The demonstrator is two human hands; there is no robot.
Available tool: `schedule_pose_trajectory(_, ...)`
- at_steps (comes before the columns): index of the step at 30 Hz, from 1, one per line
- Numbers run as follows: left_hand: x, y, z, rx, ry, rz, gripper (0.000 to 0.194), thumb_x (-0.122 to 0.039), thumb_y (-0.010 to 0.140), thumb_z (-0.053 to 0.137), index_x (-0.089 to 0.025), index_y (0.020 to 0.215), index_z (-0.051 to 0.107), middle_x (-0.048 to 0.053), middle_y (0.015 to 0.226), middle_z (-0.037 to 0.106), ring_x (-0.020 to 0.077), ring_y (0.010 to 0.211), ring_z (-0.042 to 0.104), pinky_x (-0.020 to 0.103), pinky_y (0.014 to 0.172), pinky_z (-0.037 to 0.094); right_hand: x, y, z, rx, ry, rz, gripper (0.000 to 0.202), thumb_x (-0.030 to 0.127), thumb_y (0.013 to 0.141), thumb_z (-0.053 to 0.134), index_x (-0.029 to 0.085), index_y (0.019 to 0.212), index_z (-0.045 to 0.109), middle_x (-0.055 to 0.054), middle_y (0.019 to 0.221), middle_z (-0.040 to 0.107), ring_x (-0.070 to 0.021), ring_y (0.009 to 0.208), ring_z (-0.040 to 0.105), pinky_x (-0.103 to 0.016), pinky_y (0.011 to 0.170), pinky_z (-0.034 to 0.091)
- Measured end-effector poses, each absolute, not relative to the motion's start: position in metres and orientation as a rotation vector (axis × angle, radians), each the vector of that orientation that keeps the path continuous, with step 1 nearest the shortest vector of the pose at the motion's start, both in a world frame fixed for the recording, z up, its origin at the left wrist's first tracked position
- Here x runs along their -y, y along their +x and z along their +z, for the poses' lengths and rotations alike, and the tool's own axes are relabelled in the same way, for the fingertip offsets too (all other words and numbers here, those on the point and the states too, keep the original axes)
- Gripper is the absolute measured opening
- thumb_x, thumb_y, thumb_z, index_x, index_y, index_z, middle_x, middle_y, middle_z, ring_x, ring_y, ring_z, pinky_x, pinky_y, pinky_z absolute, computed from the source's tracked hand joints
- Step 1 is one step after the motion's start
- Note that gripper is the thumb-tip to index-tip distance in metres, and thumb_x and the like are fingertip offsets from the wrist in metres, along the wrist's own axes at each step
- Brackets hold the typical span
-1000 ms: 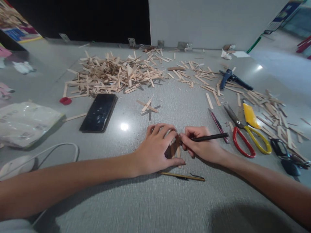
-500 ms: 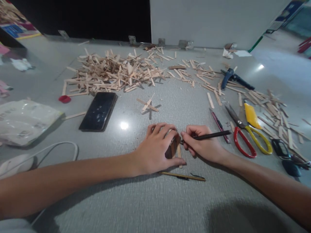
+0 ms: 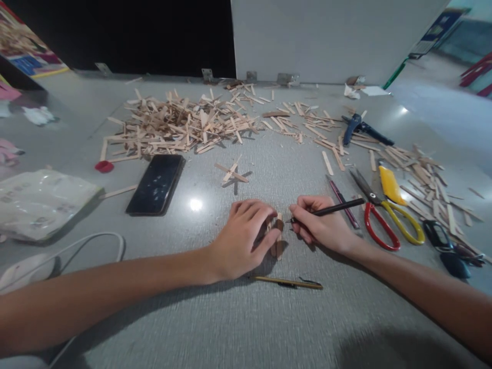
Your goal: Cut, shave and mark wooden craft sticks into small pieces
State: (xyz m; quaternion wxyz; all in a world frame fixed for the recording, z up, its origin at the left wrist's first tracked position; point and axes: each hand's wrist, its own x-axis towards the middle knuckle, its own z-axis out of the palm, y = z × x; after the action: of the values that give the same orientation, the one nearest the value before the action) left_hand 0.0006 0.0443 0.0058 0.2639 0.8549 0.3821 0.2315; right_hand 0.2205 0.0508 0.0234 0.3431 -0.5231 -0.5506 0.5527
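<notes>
My left hand (image 3: 246, 238) rests on the table with its fingers curled, thumb drawn toward the fingertips around a craft stick (image 3: 273, 248) that the hand partly hides. Right beside it, a second flat craft stick (image 3: 279, 246) lies upright in the view, partly in shadow. My right hand (image 3: 321, 223) is closed around a slim black pen (image 3: 338, 207), whose tip points left, just short of that stick. Below my left hand lies a gold-coloured pen (image 3: 286, 282) with a dark clip.
A large heap of craft sticks (image 3: 184, 123) covers the back. A phone (image 3: 156, 184), a plastic bag (image 3: 42, 202) and a white cable (image 3: 96, 236) lie left. On the right are scissors (image 3: 372, 197), a yellow-handled cutter (image 3: 391, 184), a purple pen (image 3: 343, 201), a blue tool (image 3: 351, 128) and keys (image 3: 467, 253).
My left thumb has moved up toward the fingers, uncovering more of the sticks. My right hand with the black pen has drawn slightly away from the stick. The view has shifted a little.
</notes>
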Motion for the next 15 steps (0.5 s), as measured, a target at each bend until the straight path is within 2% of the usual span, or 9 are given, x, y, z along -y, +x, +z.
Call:
schedule_pose_trajectory(2,-0.0436,0.0010,0.0077,-1.052,2.284,0.602,0.025,-0.028,0.104,0.049,-0.022,0.126,0.061,0.012,0.126,0.072,0.0316,0.126,0.062,0.053,0.112,0.044,-0.0516,0.2212,0.0238,1.416,-1.367,1.442,0.043,0.045,0.088,0.076,0.023,0.057,0.055,0.004,0.038,0.055,-0.0071,0.027,0.040,-0.019,0.029,0.029)
schedule_pose_trajectory(5,-0.0432,0.0023,0.0071,-1.050,2.353,0.529,0.048,-0.033,0.091,0.066,-0.020,0.137,0.058,0.015,0.140,0.066,0.0367,0.135,0.056,0.057,0.116,0.041,-0.0518,0.2212,0.0238,1.429,-1.353,1.437,0.044,0.046,0.089,0.075,0.023,0.057,0.056,0.005,0.037,0.052,-0.0069,0.028,0.039,-0.019,0.030,0.030)
schedule_pose_trajectory(7,-0.0433,0.0030,0.0056,-1.046,2.411,0.492,0.057,-0.035,0.086,0.072,-0.019,0.139,0.060,0.016,0.144,0.063,0.0391,0.138,0.053,0.059,0.117,0.039,-0.0508,0.2204,0.0231,1.452,-1.339,1.428,0.045,0.047,0.089,0.076,0.023,0.057,0.055,0.005,0.039,0.054,-0.0072,0.029,0.041,-0.019,0.031,0.031)
schedule_pose_trajectory(11,-0.0438,0.0029,0.0048,-1.057,2.456,0.457,0.048,-0.038,0.089,0.073,-0.019,0.132,0.067,0.017,0.145,0.062,0.0396,0.138,0.052,0.060,0.117,0.040,-0.0478,0.2185,0.0200,1.524,-1.346,1.422,0.045,0.049,0.089,0.077,0.023,0.061,0.055,0.004,0.047,0.058,-0.0078,0.033,0.047,-0.020,0.033,0.034)
schedule_pose_trajectory(15,-0.0454,0.0027,0.0040,-1.038,2.455,0.444,0.057,-0.056,0.093,0.077,-0.019,0.135,0.068,0.018,0.145,0.063,0.0412,0.137,0.052,0.063,0.116,0.041,-0.0474,0.2192,0.0151,1.602,-1.335,1.405,0.044,0.051,0.092,0.073,0.023,0.064,0.055,0.003,0.051,0.060,-0.0082,0.037,0.050,-0.020,0.036,0.035)
